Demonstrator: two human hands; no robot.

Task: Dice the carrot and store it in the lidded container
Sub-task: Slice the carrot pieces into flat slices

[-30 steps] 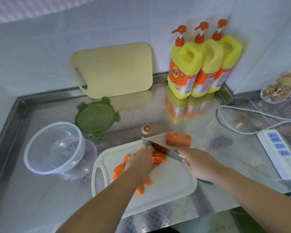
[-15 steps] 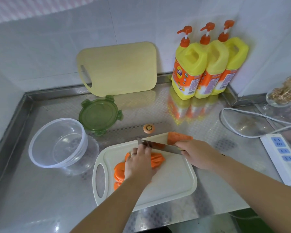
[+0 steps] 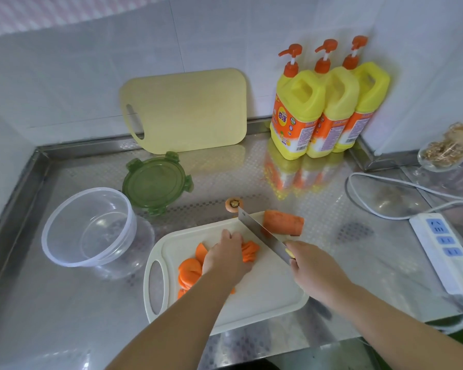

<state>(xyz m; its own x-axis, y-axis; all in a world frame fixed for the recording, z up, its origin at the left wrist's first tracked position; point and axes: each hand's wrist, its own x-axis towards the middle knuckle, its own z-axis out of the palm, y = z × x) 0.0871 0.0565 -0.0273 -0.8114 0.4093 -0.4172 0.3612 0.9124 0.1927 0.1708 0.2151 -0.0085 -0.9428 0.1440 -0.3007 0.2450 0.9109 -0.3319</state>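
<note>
On the white cutting board (image 3: 265, 297) my left hand (image 3: 226, 259) presses down on a stack of carrot slices (image 3: 250, 251). More slices (image 3: 189, 272) lie to its left. My right hand (image 3: 314, 271) grips the knife (image 3: 262, 237), whose blade stands just right of the held stack. An uncut carrot chunk (image 3: 284, 222) lies at the board's far right corner. The cut carrot top (image 3: 233, 203) sits on the counter behind the board. The clear round container (image 3: 88, 227) stands empty to the left, and its green lid (image 3: 157, 182) lies behind it.
A yellow cutting board (image 3: 187, 110) leans on the back wall. Three yellow detergent bottles (image 3: 324, 108) stand at the back right. A white power strip (image 3: 441, 249) and its cable lie to the right, with a glass dish (image 3: 447, 153) beyond.
The knife has swung from lying across the carrot slices to standing at their right side, blade pointing away. My left hand stays on the stack.
</note>
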